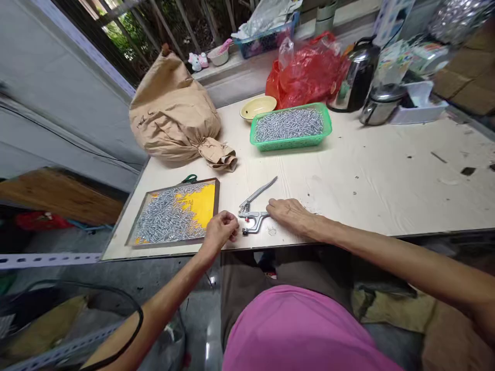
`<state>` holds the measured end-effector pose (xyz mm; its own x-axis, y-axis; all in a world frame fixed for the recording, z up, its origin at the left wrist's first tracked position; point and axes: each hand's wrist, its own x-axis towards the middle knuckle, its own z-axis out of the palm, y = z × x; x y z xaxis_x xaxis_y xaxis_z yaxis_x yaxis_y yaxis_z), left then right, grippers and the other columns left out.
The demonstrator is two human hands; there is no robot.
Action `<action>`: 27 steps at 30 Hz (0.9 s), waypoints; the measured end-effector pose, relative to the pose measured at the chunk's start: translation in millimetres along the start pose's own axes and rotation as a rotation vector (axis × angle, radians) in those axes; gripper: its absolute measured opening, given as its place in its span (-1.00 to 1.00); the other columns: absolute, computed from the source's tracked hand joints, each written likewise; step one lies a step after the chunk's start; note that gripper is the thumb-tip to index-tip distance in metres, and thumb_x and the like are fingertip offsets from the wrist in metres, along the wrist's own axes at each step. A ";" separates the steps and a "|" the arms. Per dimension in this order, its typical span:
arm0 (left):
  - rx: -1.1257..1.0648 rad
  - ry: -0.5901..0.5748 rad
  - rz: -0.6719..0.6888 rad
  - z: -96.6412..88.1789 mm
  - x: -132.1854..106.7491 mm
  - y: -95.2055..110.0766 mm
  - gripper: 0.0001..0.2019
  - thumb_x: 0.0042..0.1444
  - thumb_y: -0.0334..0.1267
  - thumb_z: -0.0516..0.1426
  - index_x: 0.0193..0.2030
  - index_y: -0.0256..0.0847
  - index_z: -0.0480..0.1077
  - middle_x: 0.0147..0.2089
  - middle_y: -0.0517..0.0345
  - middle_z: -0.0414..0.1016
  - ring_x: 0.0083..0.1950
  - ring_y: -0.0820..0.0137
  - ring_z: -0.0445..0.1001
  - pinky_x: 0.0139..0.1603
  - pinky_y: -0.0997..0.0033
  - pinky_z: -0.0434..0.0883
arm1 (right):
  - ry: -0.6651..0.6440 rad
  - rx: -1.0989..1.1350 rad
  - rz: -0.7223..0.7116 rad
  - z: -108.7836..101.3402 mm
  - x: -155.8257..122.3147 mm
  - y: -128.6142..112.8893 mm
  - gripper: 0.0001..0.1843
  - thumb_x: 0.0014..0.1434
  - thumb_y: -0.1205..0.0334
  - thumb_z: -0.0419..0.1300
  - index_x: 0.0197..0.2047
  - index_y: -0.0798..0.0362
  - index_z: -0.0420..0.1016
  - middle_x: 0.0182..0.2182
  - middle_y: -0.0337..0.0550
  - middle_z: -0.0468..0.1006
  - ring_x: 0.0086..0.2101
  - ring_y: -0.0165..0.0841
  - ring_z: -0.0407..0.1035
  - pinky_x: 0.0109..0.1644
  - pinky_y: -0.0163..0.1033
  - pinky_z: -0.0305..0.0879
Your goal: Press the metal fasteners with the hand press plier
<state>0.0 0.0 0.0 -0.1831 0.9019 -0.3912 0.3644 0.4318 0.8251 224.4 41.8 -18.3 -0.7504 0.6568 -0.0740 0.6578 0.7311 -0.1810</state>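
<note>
Metal hand-press pliers (254, 223) with a C-shaped jaw lie on the table, their upper handle raised and a small red part in the jaw. My right hand (291, 214) is closed around the lower handle. Just left of the jaw, my left hand (221, 230) has its fingers pinched together; whatever they may hold is too small to make out. Beside that hand is a shallow tray (217, 198) with a yellow bottom, partly covered by many small silvery metal pieces (164, 219).
A green plastic basket (288, 143) full of small metal pieces stands farther back, near a cream oval dish (257, 106). Behind the tray are green-handled scissors (190, 179) and a brown paper sack (174, 111). Red plastic bags (309, 69) and a kettle (356, 74) line the back.
</note>
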 end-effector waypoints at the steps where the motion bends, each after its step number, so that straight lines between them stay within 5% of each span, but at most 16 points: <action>1: -0.039 0.001 -0.022 -0.4 -2.3 -0.8 -0.80 -0.20 -0.22 0.21 -0.47 -0.25 0.29 -0.57 0.23 0.40 -0.63 0.53 0.29 -0.67 0.54 0.27 | 0.008 -0.007 -0.003 1.9 -2.0 -0.6 -0.83 0.26 0.47 -0.06 -0.21 0.12 0.32 -0.25 -0.09 0.39 -0.41 -0.37 0.19 -0.45 -0.25 -0.15; 8: -0.292 -0.080 -0.195 -5.1 -13.6 -14.6 -0.62 -0.26 -0.11 0.35 -0.40 -0.36 0.39 -0.51 0.17 0.44 -0.60 0.63 0.27 -0.62 0.63 0.25 | 0.197 -0.131 -0.048 13.4 -20.4 -8.8 -0.78 0.25 0.51 -0.08 -0.27 0.12 0.34 -0.34 -0.11 0.39 -0.44 -0.38 0.20 -0.45 -0.22 -0.13; 15: -0.397 -0.038 -0.188 4.7 -20.4 -22.8 -0.59 -0.24 -0.13 0.38 -0.32 -0.39 0.44 -0.44 0.13 0.49 -0.62 0.65 0.28 -0.67 0.64 0.20 | 0.422 -0.242 -0.138 20.4 -29.4 -14.9 -0.74 0.22 0.56 -0.07 -0.35 0.10 0.34 -0.45 -0.18 0.36 -0.48 -0.39 0.16 -0.42 -0.20 -0.11; 20: -0.318 -0.032 -0.170 16.1 -23.5 -23.6 -0.72 -0.08 -0.20 0.31 -0.33 -0.39 0.44 -0.63 0.24 0.38 -0.64 0.60 0.32 -0.66 0.65 0.24 | 0.434 -0.241 -0.140 23.2 -30.7 -15.3 -0.77 0.24 0.52 -0.06 -0.34 0.08 0.33 -0.44 -0.20 0.34 -0.47 -0.38 0.16 -0.42 -0.21 -0.10; 27: -0.182 -0.096 -0.257 16.8 -24.2 -11.6 -0.85 0.06 -0.30 0.24 -0.35 -0.38 0.41 -0.64 0.21 0.43 -0.66 0.59 0.36 -0.57 0.62 0.35 | 0.359 -0.219 -0.122 25.2 -29.5 -14.0 -0.77 0.24 0.53 -0.07 -0.32 0.08 0.31 -0.41 -0.18 0.35 -0.47 -0.38 0.19 -0.43 -0.21 -0.11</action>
<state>15.6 -26.7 -6.9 -0.1580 0.7640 -0.6256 0.1468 0.6447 0.7502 235.6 7.6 -38.3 -0.7787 0.5574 0.2879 0.5929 0.8038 0.0476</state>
